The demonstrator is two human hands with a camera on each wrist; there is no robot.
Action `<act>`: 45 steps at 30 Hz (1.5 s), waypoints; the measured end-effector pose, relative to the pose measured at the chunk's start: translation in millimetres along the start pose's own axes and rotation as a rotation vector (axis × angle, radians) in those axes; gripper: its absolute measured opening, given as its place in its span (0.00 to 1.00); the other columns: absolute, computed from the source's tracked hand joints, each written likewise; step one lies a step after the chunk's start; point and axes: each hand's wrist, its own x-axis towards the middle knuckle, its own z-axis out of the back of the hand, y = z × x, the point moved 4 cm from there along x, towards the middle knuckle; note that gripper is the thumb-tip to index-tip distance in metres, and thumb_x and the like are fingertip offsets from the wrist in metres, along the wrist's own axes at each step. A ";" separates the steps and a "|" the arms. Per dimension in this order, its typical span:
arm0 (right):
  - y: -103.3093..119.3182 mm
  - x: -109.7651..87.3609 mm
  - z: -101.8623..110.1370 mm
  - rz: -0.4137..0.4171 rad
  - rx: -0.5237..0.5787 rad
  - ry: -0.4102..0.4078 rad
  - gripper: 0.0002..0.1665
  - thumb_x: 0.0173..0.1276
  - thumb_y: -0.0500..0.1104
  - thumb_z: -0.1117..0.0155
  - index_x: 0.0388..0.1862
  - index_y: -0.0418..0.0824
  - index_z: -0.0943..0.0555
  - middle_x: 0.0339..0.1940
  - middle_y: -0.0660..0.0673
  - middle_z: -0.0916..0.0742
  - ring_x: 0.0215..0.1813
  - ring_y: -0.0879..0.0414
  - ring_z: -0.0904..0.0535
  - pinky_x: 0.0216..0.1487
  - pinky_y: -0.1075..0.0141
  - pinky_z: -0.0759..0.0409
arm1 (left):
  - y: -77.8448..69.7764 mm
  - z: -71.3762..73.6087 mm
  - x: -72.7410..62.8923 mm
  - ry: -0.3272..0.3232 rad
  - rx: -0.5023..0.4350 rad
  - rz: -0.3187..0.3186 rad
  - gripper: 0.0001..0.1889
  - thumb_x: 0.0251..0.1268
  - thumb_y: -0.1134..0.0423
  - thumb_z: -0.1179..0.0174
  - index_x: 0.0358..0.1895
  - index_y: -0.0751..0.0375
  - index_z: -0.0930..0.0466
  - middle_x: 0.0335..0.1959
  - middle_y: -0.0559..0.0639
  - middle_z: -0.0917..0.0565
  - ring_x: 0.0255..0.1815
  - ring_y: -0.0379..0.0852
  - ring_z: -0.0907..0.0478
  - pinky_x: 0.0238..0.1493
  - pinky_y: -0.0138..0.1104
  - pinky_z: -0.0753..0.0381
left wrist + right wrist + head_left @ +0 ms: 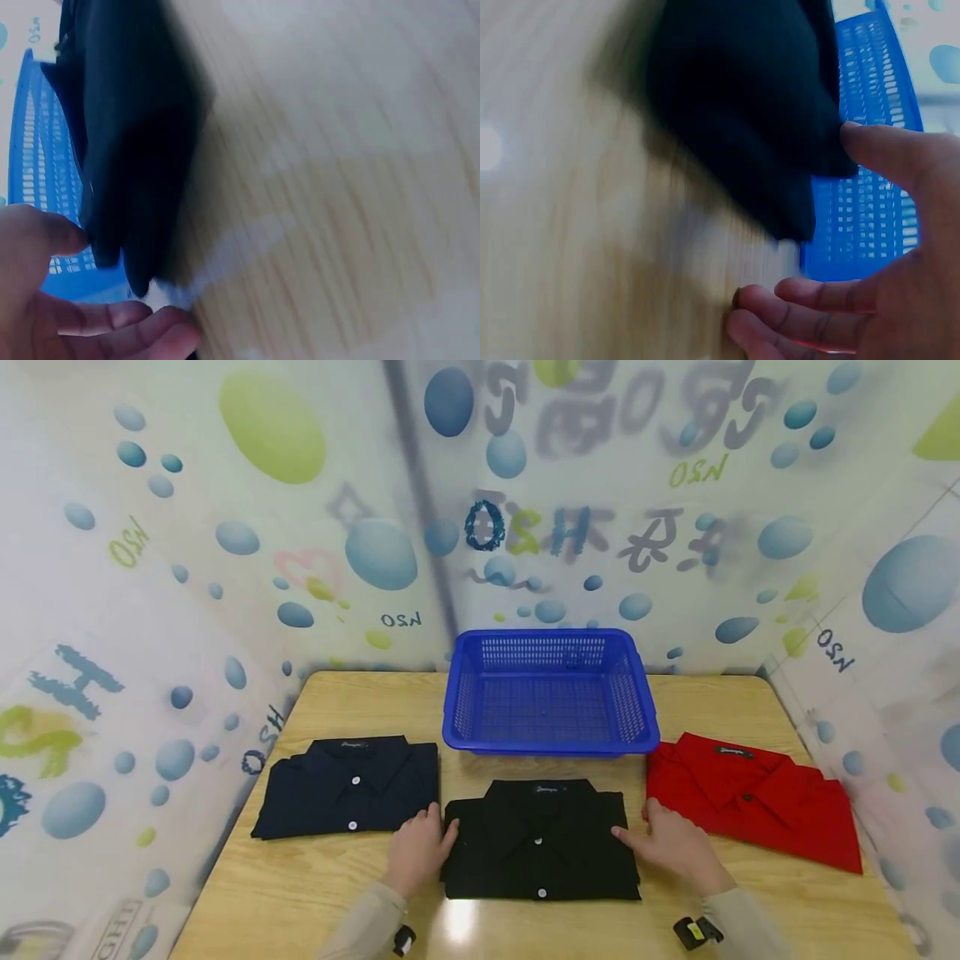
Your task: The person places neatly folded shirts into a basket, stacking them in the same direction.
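Observation:
A folded black shirt (540, 852) with a collar and white buttons lies at the front middle, collar toward the back. At its left edge is my left hand (417, 850), the thumb at the cloth and the fingers spread apart from it toward a folded navy shirt (382, 793). My right hand (678, 847) stands at the right edge in the same way, its thumb touching the black cloth. Both wrist views show a gap between the black shirt (139, 142) and the fingers (802, 307). Over on the right lies a folded red shirt (750, 793).
A blue plastic basket (551, 749) with perforated walls stands at the back of the wooden table (360, 693), behind the black shirt, with nothing in it. Walls with bubble patterns (382, 556) enclose the table at the back and both sides.

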 end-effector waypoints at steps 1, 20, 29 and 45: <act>3.2 -1.2 -3.0 0.006 0.009 0.000 0.43 0.59 0.69 0.39 0.45 0.29 0.27 0.24 0.46 0.23 0.26 0.53 0.27 0.26 0.59 0.25 | -2.5 -0.2 -0.9 0.009 -0.016 0.006 0.18 0.63 0.51 0.38 0.30 0.66 0.26 0.18 0.56 0.26 0.17 0.55 0.24 0.15 0.43 0.26; 23.1 0.7 -12.2 0.076 0.272 0.112 0.50 0.57 0.53 0.28 0.60 0.16 0.39 0.51 0.25 0.26 0.51 0.35 0.25 0.53 0.42 0.25 | -4.8 -1.1 8.1 0.337 -0.524 0.160 0.27 0.53 0.58 0.30 0.46 0.78 0.27 0.34 0.65 0.19 0.36 0.59 0.20 0.35 0.48 0.20; 19.2 1.7 -12.4 -0.011 0.553 0.142 0.46 0.62 0.47 0.31 0.64 0.21 0.46 0.60 0.19 0.32 0.61 0.26 0.35 0.58 0.37 0.33 | -1.7 1.5 9.2 0.481 -0.841 0.370 0.22 0.57 0.65 0.33 0.48 0.75 0.32 0.43 0.64 0.24 0.43 0.57 0.26 0.39 0.45 0.22; 6.7 1.7 -12.1 -0.160 0.586 0.105 0.54 0.64 0.51 0.34 0.65 0.13 0.49 0.64 0.15 0.36 0.64 0.25 0.37 0.62 0.38 0.36 | -14.8 -6.5 13.0 0.492 -1.158 0.271 0.24 0.56 0.79 0.41 0.51 0.67 0.44 0.41 0.61 0.25 0.40 0.52 0.25 0.39 0.39 0.24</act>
